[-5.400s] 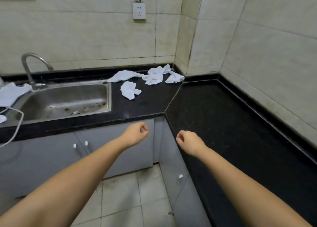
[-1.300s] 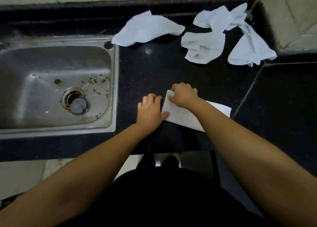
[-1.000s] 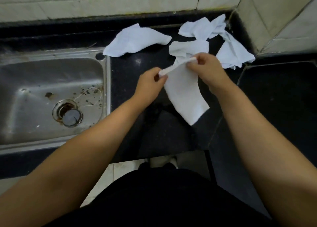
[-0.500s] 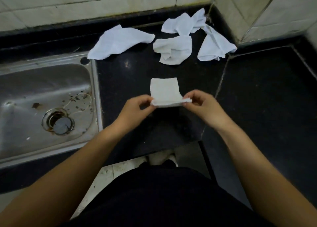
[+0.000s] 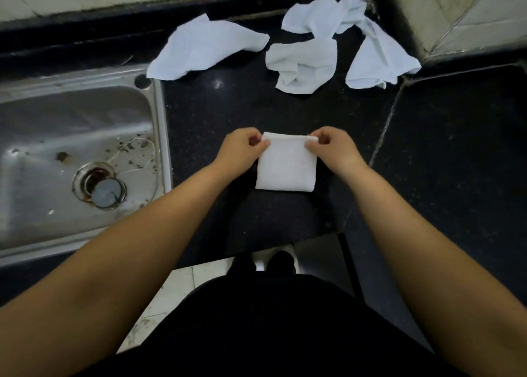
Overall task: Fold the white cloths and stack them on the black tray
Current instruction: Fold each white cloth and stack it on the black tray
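One cloth (image 5: 286, 167), folded square, is pinched at its far corners by the left hand (image 5: 242, 150) and right hand (image 5: 332, 150) right of the sink (image 5: 77, 137), while four loose cloths (image 5: 302, 66) beyond it remain unfolded and no tray is seen.

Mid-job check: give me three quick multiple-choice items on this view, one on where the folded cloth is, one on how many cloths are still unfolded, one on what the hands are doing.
1. Where does the folded cloth lie?
A. in the sink
B. on the counter, right of the sink
C. on the floor

2. How many unfolded cloths lie at the back?
A. one
B. two
C. four

3. What are the hands doing?
A. each pinches a far corner of the folded cloth
B. both hang idle
C. only one touches it

Answers:
1 B: it rests on the counter beside the sink.
2 C: four crumpled cloths by the wall.
3 A: left hand and right hand pinch its corners.
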{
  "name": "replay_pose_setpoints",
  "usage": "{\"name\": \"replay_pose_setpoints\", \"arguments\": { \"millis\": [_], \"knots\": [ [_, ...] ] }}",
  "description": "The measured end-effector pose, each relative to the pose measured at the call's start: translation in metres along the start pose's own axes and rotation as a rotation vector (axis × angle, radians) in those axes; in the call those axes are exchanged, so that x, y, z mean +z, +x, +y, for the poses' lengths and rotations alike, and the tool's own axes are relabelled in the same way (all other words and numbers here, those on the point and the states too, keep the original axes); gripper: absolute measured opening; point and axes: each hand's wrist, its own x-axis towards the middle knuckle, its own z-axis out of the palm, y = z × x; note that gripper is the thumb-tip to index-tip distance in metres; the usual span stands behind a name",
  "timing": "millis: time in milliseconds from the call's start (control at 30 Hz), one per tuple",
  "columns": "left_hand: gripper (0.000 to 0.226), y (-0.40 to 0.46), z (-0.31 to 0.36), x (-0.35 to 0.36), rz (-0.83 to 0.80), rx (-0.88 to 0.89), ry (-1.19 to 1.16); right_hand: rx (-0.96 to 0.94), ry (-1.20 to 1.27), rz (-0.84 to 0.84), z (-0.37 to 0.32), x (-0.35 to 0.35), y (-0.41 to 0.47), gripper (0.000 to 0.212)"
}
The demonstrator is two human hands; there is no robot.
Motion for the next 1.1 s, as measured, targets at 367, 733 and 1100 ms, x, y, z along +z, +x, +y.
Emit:
{"name": "replay_pose_setpoints", "arguments": {
  "millis": [367, 733, 1100],
  "knots": [
    [0.030, -0.002, -0.009, 0.026, 0.222, -0.139, 0.318, 0.120, -0.437, 0.077, 0.008, 0.020, 0.004, 0.047],
    [0.018, -0.004, 0.014, 0.031, 0.047, -0.220, 0.134, 0.230, -0.231, -0.142, -0.004, 0.023, 0.005, 0.021],
    [0.011, -0.023, 0.051, 0.014, -0.382, -0.302, -0.739, 0.360, 0.817, 0.001, 0.018, -0.026, -0.067, 0.023]
  ]
}}
